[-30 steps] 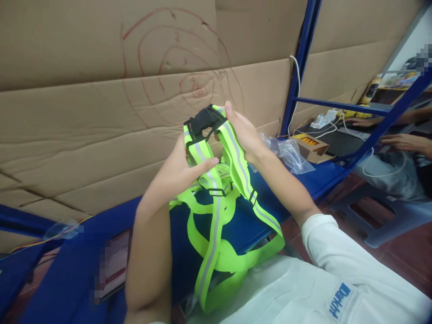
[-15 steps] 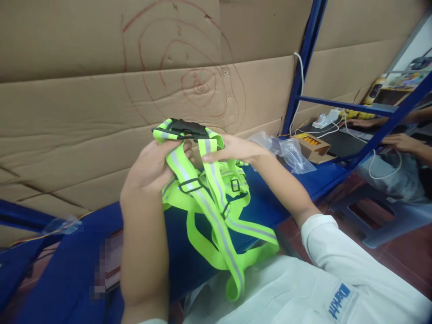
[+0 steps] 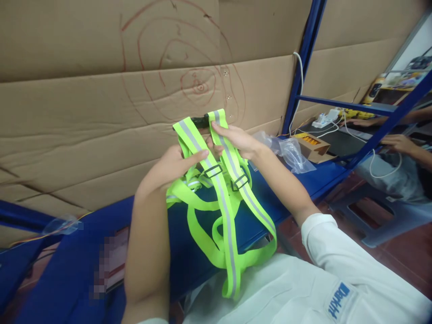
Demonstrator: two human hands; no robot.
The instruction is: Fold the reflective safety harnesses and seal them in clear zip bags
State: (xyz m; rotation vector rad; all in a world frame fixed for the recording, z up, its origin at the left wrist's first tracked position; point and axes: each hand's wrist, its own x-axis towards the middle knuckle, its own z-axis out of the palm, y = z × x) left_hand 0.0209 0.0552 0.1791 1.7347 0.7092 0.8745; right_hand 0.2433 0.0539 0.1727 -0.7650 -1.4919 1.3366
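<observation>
I hold up a neon yellow reflective strap vest (image 3: 222,198) with grey stripes above the blue table (image 3: 67,270). My left hand (image 3: 172,166) grips its left strap, thumb laid across the band. My right hand (image 3: 236,139) pinches the right strap just below the top. A black buckle (image 3: 200,121) joins the two straps at the top, mostly hidden behind them. Black sliders (image 3: 212,171) sit on each strap. The lower loops hang down to my lap.
Cardboard sheets (image 3: 101,90) with red circles drawn on them stand behind the table. A clear plastic bag (image 3: 286,150) and a small open cardboard box (image 3: 310,146) lie at the right. Another person's hands (image 3: 401,141) work at a neighbouring bench beyond a blue post (image 3: 303,58).
The buckle end has been turned upright from lying flat, so the straps face me. My left hand has shifted right and up, and my right hand has risen onto the right strap.
</observation>
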